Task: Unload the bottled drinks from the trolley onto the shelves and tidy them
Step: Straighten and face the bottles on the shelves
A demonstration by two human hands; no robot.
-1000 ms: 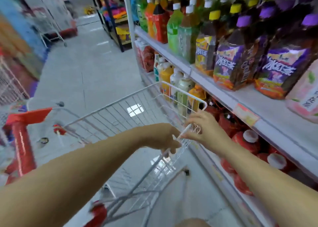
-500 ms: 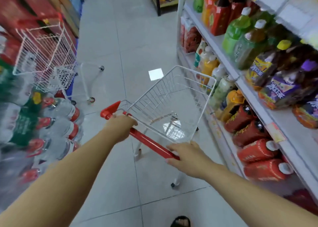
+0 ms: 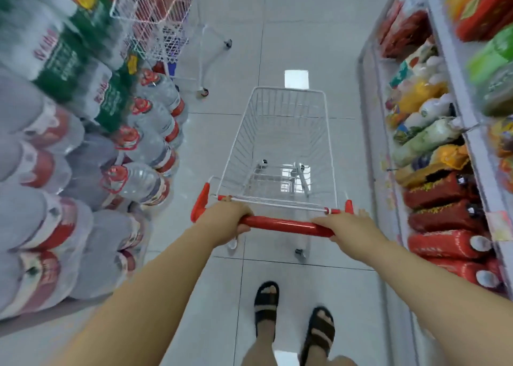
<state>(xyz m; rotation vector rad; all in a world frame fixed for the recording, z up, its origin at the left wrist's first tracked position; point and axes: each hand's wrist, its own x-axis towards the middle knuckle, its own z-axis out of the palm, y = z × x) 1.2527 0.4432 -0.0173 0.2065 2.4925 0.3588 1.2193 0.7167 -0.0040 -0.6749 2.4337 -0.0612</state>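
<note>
A small white wire trolley stands in the aisle straight ahead of me, its basket holding nothing. Its red handle bar runs across in front of me. My left hand grips the bar's left end and my right hand grips its right end. On the right, the shelves hold rows of bottled drinks: red ones low down, orange, white and green ones further along.
Large water jugs with red caps are stacked along the left side. A second white wire trolley stands at the far left of the aisle. Grey tiled floor stretches ahead. My sandalled feet stand behind the trolley.
The trolley has swung round from slanting toward the shelves to pointing straight down the aisle. Both hands moved from the basket rim to the red handle bar.
</note>
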